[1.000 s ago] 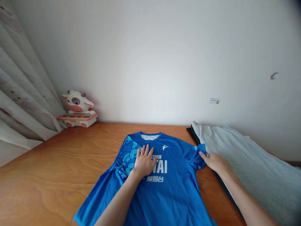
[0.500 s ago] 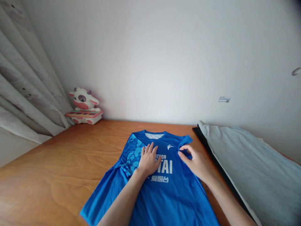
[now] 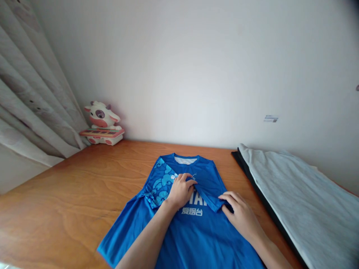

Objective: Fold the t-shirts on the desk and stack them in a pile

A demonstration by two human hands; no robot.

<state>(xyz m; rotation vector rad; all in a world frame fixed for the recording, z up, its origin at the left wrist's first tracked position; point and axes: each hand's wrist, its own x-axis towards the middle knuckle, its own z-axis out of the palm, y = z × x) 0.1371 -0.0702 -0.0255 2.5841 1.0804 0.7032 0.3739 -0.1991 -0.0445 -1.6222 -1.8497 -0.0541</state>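
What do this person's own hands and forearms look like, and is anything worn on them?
The left hand and right hand are bare, with slender fingers and no gloves. No rings, watch, bracelet or sleeves show on them or the visible forearms.

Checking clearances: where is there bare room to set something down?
Widest patch: the wooden table between the blue shirt, toy cow and curtain. A narrower strip separates shirt and black cloth. Crowded: the shirt itself, under left hand and right hand.
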